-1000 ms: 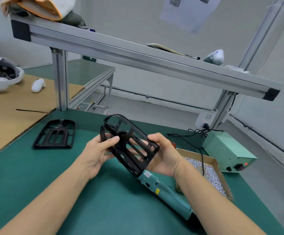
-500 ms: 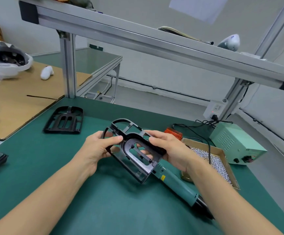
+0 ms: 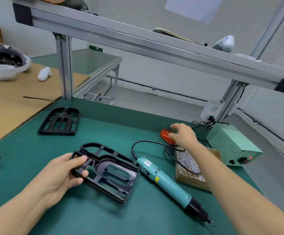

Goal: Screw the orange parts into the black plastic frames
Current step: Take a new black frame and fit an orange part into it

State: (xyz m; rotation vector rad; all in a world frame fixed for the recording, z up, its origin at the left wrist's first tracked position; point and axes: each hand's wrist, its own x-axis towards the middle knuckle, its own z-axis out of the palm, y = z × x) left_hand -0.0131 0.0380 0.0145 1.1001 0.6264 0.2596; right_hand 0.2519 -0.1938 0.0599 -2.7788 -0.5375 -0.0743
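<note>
My left hand [image 3: 62, 173] grips the left end of a black plastic frame [image 3: 107, 170], which lies nearly flat just above the green mat. My right hand [image 3: 183, 134] is stretched to the far right and its fingers curl over the orange parts [image 3: 166, 136] lying on the mat; whether it holds one is hidden. A teal electric screwdriver [image 3: 168, 184] lies on the mat between the frame and my right forearm, tip pointing towards me.
A second black frame [image 3: 59, 122] lies at the back left of the green mat [image 3: 36, 155]. A cardboard tray of screws [image 3: 188, 164] sits under my right forearm. A pale green power supply [image 3: 233, 145] stands at the right. An aluminium rail [image 3: 138, 43] crosses overhead.
My right hand let go of the black frame and reached right to the orange parts. My left hand lowered the frame towards the mat, uncovering the screwdriver.
</note>
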